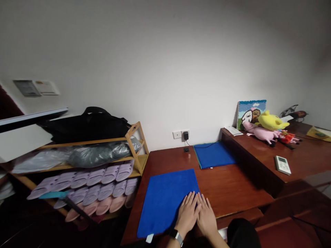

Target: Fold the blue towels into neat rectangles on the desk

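Note:
A blue towel (165, 199) lies flat on the red-brown wooden platform (227, 186) in front of me. My left hand (186, 213), with a watch on its wrist, rests flat on the towel's near right part, fingers stretched out. My right hand (206, 216) lies flat right beside it, touching it, partly over the towel's right edge and partly on the wood. Neither hand holds anything. A second blue cloth (213, 155) lies further back near the wall.
A wooden shoe rack (134, 144) with several purple and pink slippers (103, 186) stands at the left, a black bag (88, 125) on top. A raised wooden step (297, 155) at the right bears plush toys (269, 127), a picture and a white remote (282, 164). A charger (185, 135) sits in the wall socket.

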Available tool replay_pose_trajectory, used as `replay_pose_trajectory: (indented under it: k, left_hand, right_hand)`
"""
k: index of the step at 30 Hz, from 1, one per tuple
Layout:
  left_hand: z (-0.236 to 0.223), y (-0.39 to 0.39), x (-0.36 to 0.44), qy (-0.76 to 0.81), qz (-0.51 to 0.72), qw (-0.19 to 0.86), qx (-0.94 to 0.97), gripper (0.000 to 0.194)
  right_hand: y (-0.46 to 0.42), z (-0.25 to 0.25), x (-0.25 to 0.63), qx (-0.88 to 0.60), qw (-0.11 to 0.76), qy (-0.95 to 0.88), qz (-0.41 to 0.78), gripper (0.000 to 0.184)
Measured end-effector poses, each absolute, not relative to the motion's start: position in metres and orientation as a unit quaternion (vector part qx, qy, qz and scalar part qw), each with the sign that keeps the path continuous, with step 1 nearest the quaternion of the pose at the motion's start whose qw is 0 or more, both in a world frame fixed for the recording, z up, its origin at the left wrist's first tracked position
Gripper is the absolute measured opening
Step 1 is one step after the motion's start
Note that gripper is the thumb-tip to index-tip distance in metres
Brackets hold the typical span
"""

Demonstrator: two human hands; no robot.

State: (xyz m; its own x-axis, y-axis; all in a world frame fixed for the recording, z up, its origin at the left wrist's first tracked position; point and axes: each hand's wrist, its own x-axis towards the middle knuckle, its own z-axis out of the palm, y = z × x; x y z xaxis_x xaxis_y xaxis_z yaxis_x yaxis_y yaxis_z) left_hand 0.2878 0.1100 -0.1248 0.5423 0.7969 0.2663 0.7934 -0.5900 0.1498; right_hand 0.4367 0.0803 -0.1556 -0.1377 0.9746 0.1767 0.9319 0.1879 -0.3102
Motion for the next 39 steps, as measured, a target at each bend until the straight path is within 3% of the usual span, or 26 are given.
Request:
replay_pose_trajectory:
  k: [4,9,14,25,31,39]
  left_hand:
    - [-0.133,0.109,0.27,0.491,0.128,0.013,0.862,0.057]
    - [-0.147,0.103,0.16,0.626,0.081,0.003,0.776,0.062]
    - [-0.153,0.095,0.093,0.66,0.075,0.0,0.748,0.066]
    - [-0.142,0.099,0.082,0.685,0.086,-0.016,0.723,0.069]
    - [-0.153,0.094,0.077,0.671,0.143,-0.059,0.725,0.066]
    - [-0.155,0.094,0.075,0.673,0.184,-0.055,0.714,0.063]
  right_hand:
    - [0.081,-0.156,0.436,-0.645,0.177,-0.741,0.063,0.06]
    - [0.08,-0.148,0.433,-0.654,0.169,-0.732,0.082,0.063]
    - [0.078,-0.142,0.433,-0.659,0.147,-0.731,0.103,0.064]
    - [0.095,-0.127,0.41,-0.646,0.116,-0.746,0.109,0.064]
    - [0.102,-0.136,0.424,-0.63,0.144,-0.753,0.121,0.064]
    - [0.219,-0.099,0.496,-0.692,0.134,-0.708,0.045,0.059]
